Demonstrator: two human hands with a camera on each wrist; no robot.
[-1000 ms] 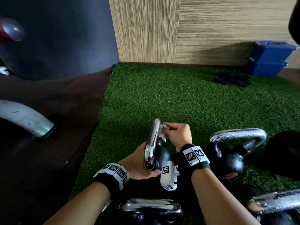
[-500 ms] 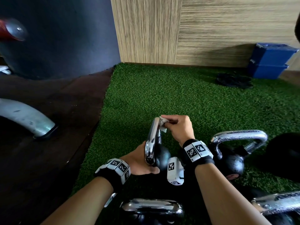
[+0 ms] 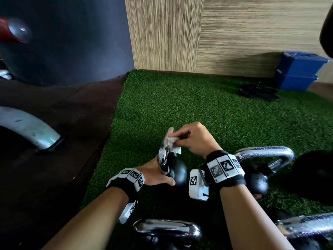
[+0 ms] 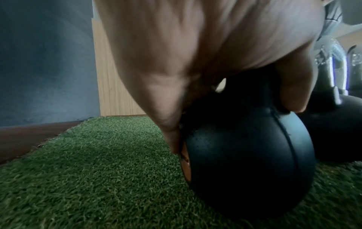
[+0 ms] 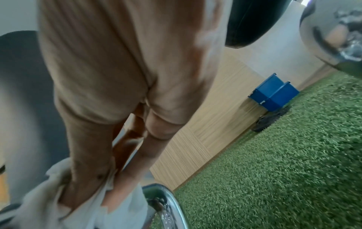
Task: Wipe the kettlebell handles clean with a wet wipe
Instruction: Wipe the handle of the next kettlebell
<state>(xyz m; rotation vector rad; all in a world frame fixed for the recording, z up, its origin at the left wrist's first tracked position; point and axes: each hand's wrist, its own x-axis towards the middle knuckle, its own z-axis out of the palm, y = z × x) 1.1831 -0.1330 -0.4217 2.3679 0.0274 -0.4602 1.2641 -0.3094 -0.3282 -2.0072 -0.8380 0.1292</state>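
A small black kettlebell [image 3: 177, 173] with a chrome handle [image 3: 164, 150] stands on the green turf, seen edge-on. My left hand [image 3: 158, 175] grips its neck and ball; in the left wrist view the fingers [image 4: 291, 86] curl round the black ball [image 4: 246, 158]. My right hand [image 3: 196, 139] pinches a white wet wipe [image 3: 173, 144] against the upper part of the handle. The right wrist view shows the wipe [image 5: 64, 199] bunched under the fingertips beside the chrome handle [image 5: 166, 206].
More kettlebells crowd the near right: one with a chrome handle [image 3: 264, 153], another handle [image 3: 167, 229] at the bottom and one [image 3: 306, 226] at bottom right. Blue boxes [image 3: 299, 71] and a dark bundle [image 3: 257, 92] lie by the wooden wall. Dark flooring and a metal machine foot [image 3: 30, 129] are left.
My right hand has slid the wipe up the handle from its middle toward the top. The left hand keeps its hold on the kettlebell.
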